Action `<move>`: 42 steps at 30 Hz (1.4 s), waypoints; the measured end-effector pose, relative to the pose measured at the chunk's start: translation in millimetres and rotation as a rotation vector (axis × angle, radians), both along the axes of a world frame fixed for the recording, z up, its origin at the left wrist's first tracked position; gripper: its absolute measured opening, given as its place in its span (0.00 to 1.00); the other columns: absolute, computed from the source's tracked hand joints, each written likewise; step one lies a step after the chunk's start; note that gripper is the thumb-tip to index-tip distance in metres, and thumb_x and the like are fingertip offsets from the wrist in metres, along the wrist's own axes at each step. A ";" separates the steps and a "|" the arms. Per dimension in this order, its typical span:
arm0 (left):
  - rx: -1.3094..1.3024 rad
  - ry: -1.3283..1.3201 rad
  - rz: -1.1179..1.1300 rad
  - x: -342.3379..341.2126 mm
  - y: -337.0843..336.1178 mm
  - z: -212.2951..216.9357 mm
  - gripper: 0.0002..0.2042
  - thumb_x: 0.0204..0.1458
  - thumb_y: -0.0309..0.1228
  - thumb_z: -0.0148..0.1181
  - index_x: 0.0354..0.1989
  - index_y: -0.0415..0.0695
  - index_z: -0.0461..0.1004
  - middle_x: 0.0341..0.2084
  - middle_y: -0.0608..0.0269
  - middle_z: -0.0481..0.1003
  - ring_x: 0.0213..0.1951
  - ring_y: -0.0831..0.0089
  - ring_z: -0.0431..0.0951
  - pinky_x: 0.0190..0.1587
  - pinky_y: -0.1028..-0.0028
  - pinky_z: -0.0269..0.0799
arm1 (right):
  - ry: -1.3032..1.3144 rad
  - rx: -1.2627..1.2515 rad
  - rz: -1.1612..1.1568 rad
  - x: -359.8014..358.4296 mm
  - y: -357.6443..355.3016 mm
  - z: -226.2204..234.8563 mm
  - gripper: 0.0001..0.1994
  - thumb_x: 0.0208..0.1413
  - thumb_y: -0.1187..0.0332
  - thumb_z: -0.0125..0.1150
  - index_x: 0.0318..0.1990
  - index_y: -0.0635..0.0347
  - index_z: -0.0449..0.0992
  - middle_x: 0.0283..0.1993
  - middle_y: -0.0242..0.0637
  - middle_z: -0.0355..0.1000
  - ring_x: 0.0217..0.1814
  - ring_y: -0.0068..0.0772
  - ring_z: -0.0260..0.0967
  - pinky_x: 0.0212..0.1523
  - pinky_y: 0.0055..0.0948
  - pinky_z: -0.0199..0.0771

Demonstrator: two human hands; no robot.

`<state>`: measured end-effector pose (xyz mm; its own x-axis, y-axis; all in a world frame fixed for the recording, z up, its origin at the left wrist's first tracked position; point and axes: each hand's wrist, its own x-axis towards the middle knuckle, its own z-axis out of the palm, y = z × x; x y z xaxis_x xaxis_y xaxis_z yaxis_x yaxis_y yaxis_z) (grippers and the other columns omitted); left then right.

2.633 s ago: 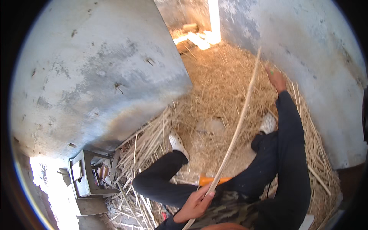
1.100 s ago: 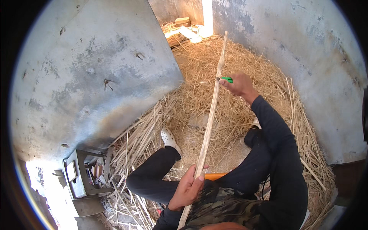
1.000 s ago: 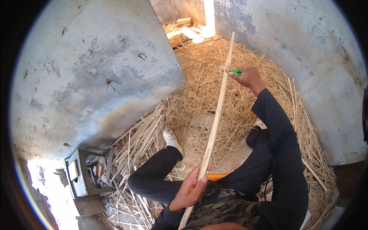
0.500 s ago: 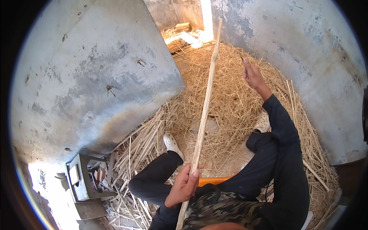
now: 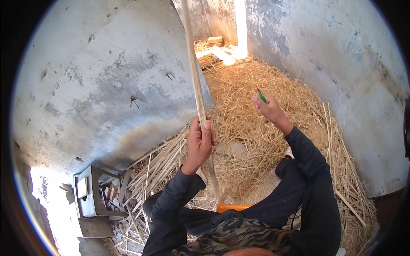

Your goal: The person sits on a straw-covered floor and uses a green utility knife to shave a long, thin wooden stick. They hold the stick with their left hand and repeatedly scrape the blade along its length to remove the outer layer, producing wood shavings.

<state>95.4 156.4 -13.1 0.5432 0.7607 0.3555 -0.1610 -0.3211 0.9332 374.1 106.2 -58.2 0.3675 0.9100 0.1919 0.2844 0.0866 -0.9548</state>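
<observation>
My left hand (image 5: 200, 143) grips a long pale wooden stick (image 5: 197, 81), its fingers wrapped round it below the middle. The stick stands nearly upright, leaning a little left. Its top runs out past the upper edge of the view, and its lower end comes down beside an orange object (image 5: 230, 207) between my legs. To the right, over the straw heap, my right hand (image 5: 269, 109) is closed on a small knife (image 5: 262, 97) with a green handle. Its dark, narrow blade points up and left, apart from the stick.
A heap of straw and shavings (image 5: 265, 81) covers the floor ahead. Split sticks (image 5: 164, 147) lie at the left, and more (image 5: 341, 170) along the right wall (image 5: 333, 89). A worn grey panel (image 5: 115, 85) stands at the left, above a small open cabinet (image 5: 89, 205) holding clutter.
My left hand has moved up and forward, lifting the stick and swinging its upper end left. My right hand, with the knife, has come down and slightly left.
</observation>
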 end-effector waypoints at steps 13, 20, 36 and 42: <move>-0.194 -0.274 0.182 74.2 15.2 -13.7 0.09 0.58 0.33 0.60 0.43 0.42 0.73 0.38 0.61 0.79 0.43 0.75 0.77 0.47 0.72 0.68 | -0.155 0.061 -0.009 -20.1 -24.8 16.4 0.25 0.55 0.47 0.62 0.16 0.54 0.64 0.15 0.20 0.51 0.18 0.17 0.48 0.21 0.25 0.49; -0.499 -0.394 0.128 101.0 -21.4 -19.1 0.15 0.56 0.36 0.63 0.49 0.44 0.72 0.42 0.63 0.77 0.49 0.72 0.76 0.47 0.72 0.66 | 0.226 0.064 -0.026 -30.5 -25.6 0.4 0.20 0.59 0.50 0.59 0.26 0.59 0.75 0.13 0.20 0.54 0.14 0.13 0.49 0.17 0.22 0.49; -0.780 -0.273 -0.005 90.0 -77.2 -35.8 0.20 0.60 0.40 0.57 0.52 0.37 0.69 0.44 0.55 0.76 0.48 0.67 0.76 0.50 0.69 0.68 | 0.668 0.212 0.013 -38.5 -32.7 11.2 0.16 0.64 0.65 0.52 0.22 0.52 0.59 0.12 0.24 0.53 0.10 0.18 0.50 0.12 0.21 0.50; 0.612 0.219 0.295 -9.5 -77.8 -12.3 0.17 0.54 0.37 0.64 0.47 0.39 0.75 0.32 0.56 0.80 0.31 0.65 0.81 0.37 0.67 0.73 | 0.755 0.224 -0.095 -10.3 -26.7 11.0 0.16 0.62 0.65 0.53 0.22 0.52 0.60 0.12 0.24 0.53 0.09 0.18 0.49 0.12 0.23 0.50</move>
